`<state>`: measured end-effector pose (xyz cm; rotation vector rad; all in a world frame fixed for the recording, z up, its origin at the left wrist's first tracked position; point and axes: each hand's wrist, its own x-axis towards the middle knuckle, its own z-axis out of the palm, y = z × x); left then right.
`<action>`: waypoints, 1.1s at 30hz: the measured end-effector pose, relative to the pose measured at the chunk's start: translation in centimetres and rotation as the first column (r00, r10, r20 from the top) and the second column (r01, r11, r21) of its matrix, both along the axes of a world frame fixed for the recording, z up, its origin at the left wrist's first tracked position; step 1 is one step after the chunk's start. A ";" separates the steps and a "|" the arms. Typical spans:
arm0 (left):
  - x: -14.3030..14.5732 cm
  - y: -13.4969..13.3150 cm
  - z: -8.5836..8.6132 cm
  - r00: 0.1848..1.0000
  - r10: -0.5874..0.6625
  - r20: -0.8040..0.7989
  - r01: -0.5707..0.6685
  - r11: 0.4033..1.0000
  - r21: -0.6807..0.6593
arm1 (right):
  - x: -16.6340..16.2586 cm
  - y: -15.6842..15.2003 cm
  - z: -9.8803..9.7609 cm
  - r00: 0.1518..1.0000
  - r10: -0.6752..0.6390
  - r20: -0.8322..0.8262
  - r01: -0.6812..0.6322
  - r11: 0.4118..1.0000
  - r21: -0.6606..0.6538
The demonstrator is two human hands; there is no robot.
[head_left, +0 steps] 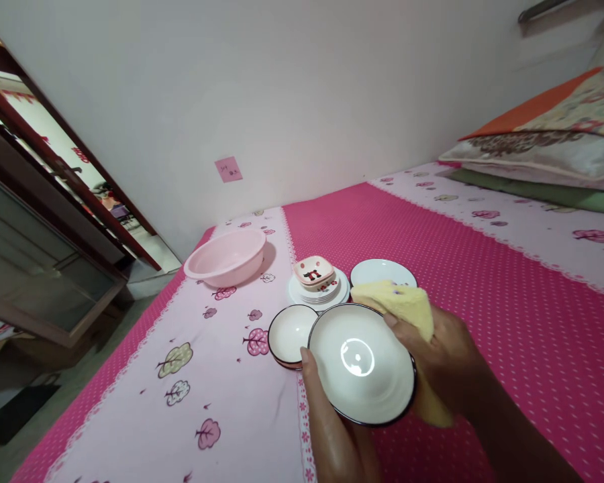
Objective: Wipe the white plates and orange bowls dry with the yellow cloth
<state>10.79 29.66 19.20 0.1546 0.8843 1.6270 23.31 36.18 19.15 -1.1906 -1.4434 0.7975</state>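
Observation:
A white bowl with a dark rim [372,382] is held up over the bed, its inside facing me. My left hand [332,422] grips it from below left, thumb on the rim. On the bowl's right side, my right hand [443,349] is closed around a yellow cloth [397,302], which lies over the upper right rim. Just behind stands another dark-rimmed white bowl [289,333], partly covered by the held one. Past it, small square patterned bowls [314,271] sit on a stack of white plates [294,293]. A dark-rimmed white plate [382,268] lies partly behind the cloth.
A pink basin [226,258] stands at the left on the patterned bedsheet [221,382]. Pillows and folded bedding [543,154] are piled at the far right. A white wall [307,100] with a pink note [228,170] runs behind; a doorway [65,161] is at left.

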 end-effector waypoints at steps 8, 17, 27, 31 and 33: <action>0.4 0.0 0.2 0.998 0.053 0.037 -0.054 0.998 0.033 | 0.1 2.0 -2.3 0.967 0.103 -0.233 -0.137 0.981 -0.137; -1.7 0.7 -2.2 0.998 0.009 -0.061 -0.009 1.000 0.000 | 1.5 1.1 -0.4 0.979 0.202 -0.041 -0.203 0.979 -0.024; -1.6 1.2 -3.6 0.752 -0.325 -0.573 0.375 0.927 -0.033 | 5.7 2.1 -0.9 0.897 0.188 0.400 -0.123 0.976 -0.182; -2.0 1.9 -5.2 0.419 -0.467 -0.779 0.572 0.802 -0.173 | 7.1 2.8 -1.4 0.859 0.221 0.463 -0.135 0.968 -0.212; -2.0 2.2 -6.3 0.394 -0.501 -0.770 0.580 0.786 -0.215 | 7.1 2.7 -1.4 0.867 0.196 0.457 -0.111 0.972 -0.206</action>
